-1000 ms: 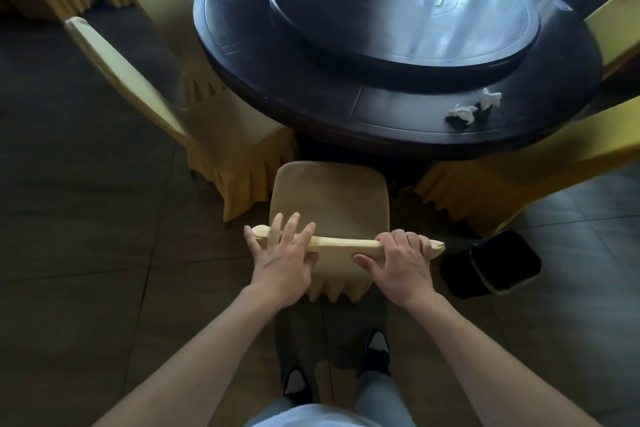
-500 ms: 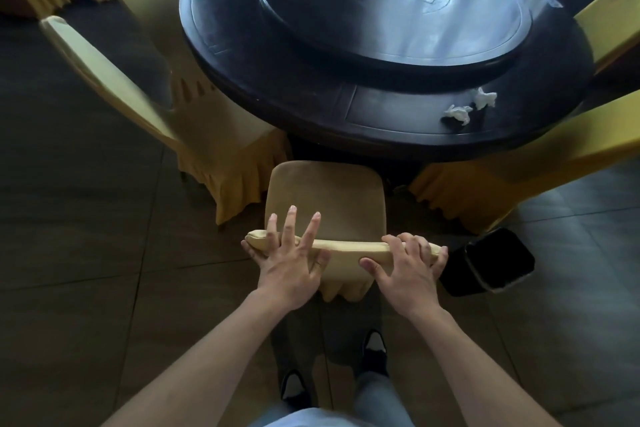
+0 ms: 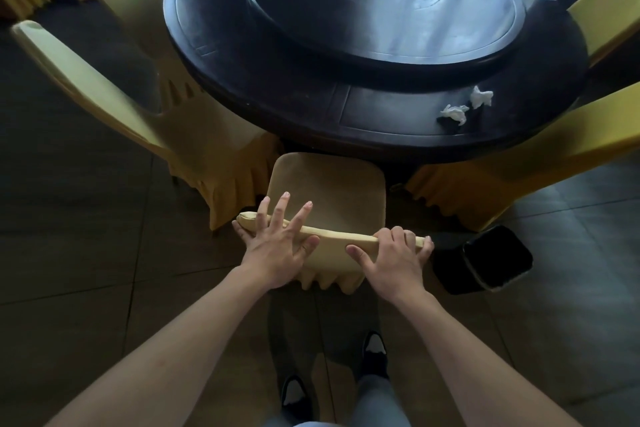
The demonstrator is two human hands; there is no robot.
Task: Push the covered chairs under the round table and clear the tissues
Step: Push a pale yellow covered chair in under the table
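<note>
A tan covered chair stands in front of me, the far edge of its seat just under the rim of the dark round table. My left hand rests on the top of its backrest with fingers spread and straight. My right hand grips the right end of the same backrest, fingers curled over it. Two crumpled white tissues lie on the table's near right edge.
A yellow covered chair stands at the left, angled away from the table. Another yellow covered chair stands at the right and a third at the far right. A black bin sits on the tiled floor by my right hand. A glass turntable fills the table's middle.
My left hand's fingers have straightened and spread on the backrest. The chair looks slightly closer to the table, and my view has shifted a little.
</note>
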